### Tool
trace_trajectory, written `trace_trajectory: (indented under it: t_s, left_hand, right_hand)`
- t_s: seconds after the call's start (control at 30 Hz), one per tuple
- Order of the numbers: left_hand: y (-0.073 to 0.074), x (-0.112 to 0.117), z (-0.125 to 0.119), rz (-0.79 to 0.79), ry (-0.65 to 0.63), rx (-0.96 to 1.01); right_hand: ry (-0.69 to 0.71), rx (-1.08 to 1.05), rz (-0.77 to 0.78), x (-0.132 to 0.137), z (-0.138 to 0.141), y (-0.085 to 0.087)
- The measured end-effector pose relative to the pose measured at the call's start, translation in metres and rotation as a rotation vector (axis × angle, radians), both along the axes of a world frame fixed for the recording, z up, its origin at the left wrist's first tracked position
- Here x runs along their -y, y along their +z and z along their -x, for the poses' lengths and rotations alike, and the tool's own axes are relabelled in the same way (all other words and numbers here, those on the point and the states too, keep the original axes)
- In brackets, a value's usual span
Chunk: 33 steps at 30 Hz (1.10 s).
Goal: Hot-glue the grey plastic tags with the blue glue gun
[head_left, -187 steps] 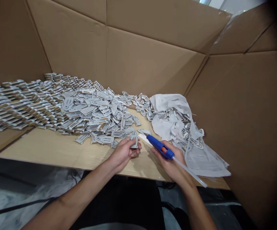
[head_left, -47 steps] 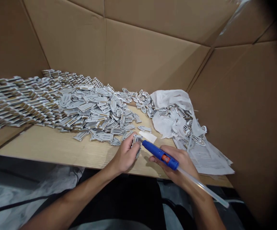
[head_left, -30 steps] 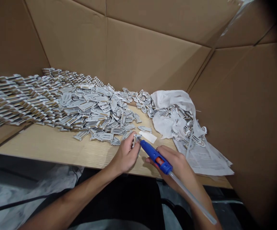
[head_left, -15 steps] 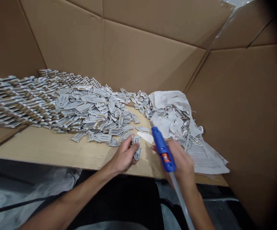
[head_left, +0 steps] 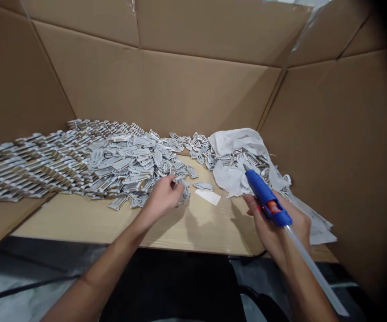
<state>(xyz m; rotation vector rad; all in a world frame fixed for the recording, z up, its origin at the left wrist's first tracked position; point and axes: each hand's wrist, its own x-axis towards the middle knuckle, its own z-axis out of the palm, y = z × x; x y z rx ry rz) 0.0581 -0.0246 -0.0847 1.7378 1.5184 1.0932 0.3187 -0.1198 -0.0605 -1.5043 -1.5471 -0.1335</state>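
Observation:
My left hand (head_left: 165,194) is at the right front edge of a heap of small grey slotted pieces (head_left: 129,161). Its thumb and fingers are pinched together at a grey piece (head_left: 186,195), partly covered by the fingers. On the right, my right hand (head_left: 280,223) is wrapped round a blue glue gun (head_left: 263,194), whose nozzle points up and to the left. A long clear glue stick (head_left: 317,268) sticks out of its back end. Between the hands lie a white card (head_left: 208,197) and a single grey piece (head_left: 203,186).
Neat stacked rows of pieces (head_left: 35,165) fill the left side. More pieces lie in crumpled white wrapping (head_left: 237,136) at the right. Tall cardboard walls (head_left: 207,94) enclose the work board (head_left: 213,228). A black cable (head_left: 29,285) hangs at lower left.
My left hand has moved left and forward with its grey piece to the heap's edge. My right hand has carried the glue gun away to the right. The view has shifted slightly.

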Motion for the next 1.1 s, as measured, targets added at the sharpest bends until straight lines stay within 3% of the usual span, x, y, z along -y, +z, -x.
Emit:
trace_trajectory:
  t_s: [0.07,0.13,0.2,0.3,0.37,0.4,0.47,0.57,0.67,0.8,0.9,0.97,1.1]
  left_hand:
    - [0.018,-0.02,0.004,-0.05,0.032,-0.332]
    - [0.033,-0.041,0.0,0.007,0.028,-0.578]
    - [0.04,-0.059,-0.01,0.012,0.06,-0.648]
    - [0.033,-0.073,-0.03,-0.106,0.082,-0.678]
    - [0.02,-0.076,-0.043,-0.218,-0.129,-0.71]
    - [0.013,-0.077,-0.048,-0.247,-0.278,-0.733]
    - [0.002,-0.076,-0.057,-0.26,-0.451,-0.775]
    - [-0.005,-0.073,-0.064,-0.261,-0.452,-0.805]
    - [0.001,-0.063,-0.064,-0.285,-0.399,-0.789]
    - [0.009,-0.034,-0.048,-0.306,-0.22,-0.746]
    - [0.007,-0.009,-0.029,-0.262,-0.099,-0.709]
    - [0.0,0.005,-0.018,-0.218,-0.047,-0.594]
    - [-0.018,0.022,-0.008,-0.142,-0.078,-0.173]
  right_hand:
    - [0.007,-0.022,0.037,-0.001,-0.002,0.002]
    - [0.017,-0.037,0.056,-0.001,-0.003,0.004]
    - [0.021,-0.051,0.064,-0.003,-0.004,0.006]
    - [-0.008,-0.051,0.091,-0.006,-0.006,0.006]
    - [-0.03,-0.034,0.124,-0.01,-0.01,0.004]
    - [-0.035,-0.024,0.15,-0.013,-0.012,0.002]
    - [-0.036,-0.007,0.219,-0.018,-0.016,-0.003]
    - [-0.035,0.02,0.3,-0.025,-0.02,-0.01]
    - [-0.017,0.037,0.36,-0.031,-0.022,-0.016]
    - [-0.043,0.102,0.484,-0.039,-0.024,-0.027]
    - [-0.057,0.119,0.525,-0.044,-0.022,-0.038]
    - [-0.062,0.132,0.54,-0.048,-0.016,-0.044]
    - [-0.131,0.152,0.546,-0.061,0.003,-0.049]
